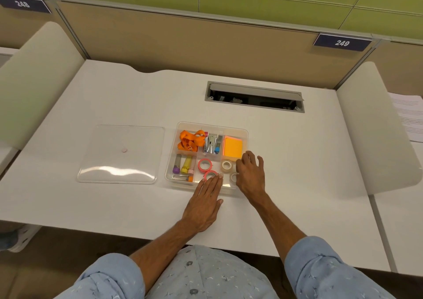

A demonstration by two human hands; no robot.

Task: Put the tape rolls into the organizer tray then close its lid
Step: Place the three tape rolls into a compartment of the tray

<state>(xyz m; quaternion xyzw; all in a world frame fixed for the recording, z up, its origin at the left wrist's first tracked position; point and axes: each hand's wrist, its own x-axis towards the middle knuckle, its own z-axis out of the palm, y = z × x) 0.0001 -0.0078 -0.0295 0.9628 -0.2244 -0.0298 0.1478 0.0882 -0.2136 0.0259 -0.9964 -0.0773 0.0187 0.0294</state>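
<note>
A clear organizer tray sits in the middle of the white desk. Two pink tape rolls lie in its front middle compartment, one further back and one at the front. My left hand lies flat, fingertips resting on the front pink roll. A whitish tape roll lies in the front right compartment. A second whitish roll sits beside it, under the fingers of my right hand; whether it is gripped is unclear. The clear lid lies flat to the tray's left.
The tray also holds an orange lanyard, a stapler, orange sticky notes and glue tubes. A cable slot opens behind the tray. Papers lie on the neighbouring desk at right.
</note>
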